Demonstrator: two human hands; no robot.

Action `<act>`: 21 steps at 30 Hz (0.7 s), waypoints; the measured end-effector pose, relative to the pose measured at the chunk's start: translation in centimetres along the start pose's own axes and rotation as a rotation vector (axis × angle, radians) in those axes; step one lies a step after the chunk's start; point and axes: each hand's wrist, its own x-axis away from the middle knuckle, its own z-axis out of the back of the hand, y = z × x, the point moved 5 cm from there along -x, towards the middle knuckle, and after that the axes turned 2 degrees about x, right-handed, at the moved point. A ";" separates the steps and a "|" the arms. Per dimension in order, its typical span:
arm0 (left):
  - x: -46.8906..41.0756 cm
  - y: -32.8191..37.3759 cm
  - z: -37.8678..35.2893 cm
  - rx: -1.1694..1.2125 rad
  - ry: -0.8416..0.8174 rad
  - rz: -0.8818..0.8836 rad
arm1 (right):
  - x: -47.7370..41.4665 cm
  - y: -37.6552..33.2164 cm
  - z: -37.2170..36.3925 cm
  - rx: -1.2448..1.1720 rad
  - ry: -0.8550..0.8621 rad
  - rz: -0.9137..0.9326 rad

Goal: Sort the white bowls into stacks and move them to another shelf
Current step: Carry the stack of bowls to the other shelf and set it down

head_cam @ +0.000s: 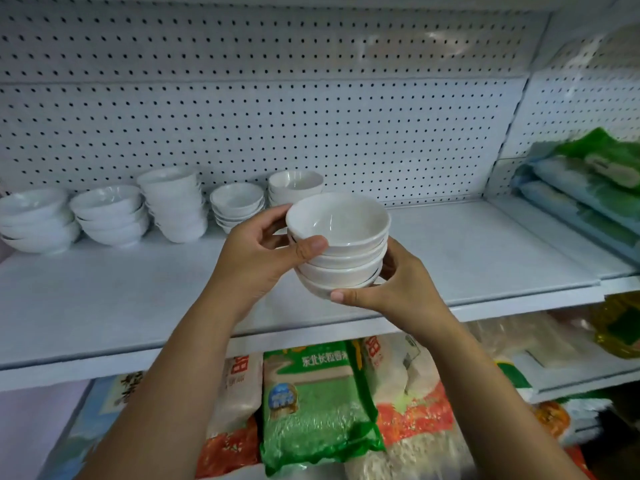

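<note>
I hold a stack of several small white bowls (pixel 337 244) in the air above the white shelf (pixel 138 299). My left hand (pixel 263 254) grips the stack's left side, thumb on the upper bowls. My right hand (pixel 398 285) cups it from below and the right, thumb under the bottom bowl. Along the shelf's back left stand more white bowl stacks: a wide stack at the far left (pixel 34 220), another wide stack beside it (pixel 109 214), a tall stack (pixel 175 206), a low stack of small bowls (pixel 237 206), and a stack (pixel 296 183) partly hidden behind the held one.
A white pegboard wall (pixel 277 116) backs the shelf. Green and blue packaged goods (pixel 588 188) lie on the adjoining shelf at the right. Below, bags of rice (pixel 311 410) fill the lower shelf. A yellow oil bottle (pixel 620 330) sits at lower right.
</note>
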 end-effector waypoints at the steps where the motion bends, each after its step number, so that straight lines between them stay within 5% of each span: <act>1: -1.2 -0.3 -0.8 0.005 0.008 -0.005 | -1.1 0.7 0.8 0.000 -0.005 0.001; 21: -10.5 -9.8 -7.5 0.012 -0.009 0.065 | -9.6 10.7 5.8 -0.041 -0.067 -0.044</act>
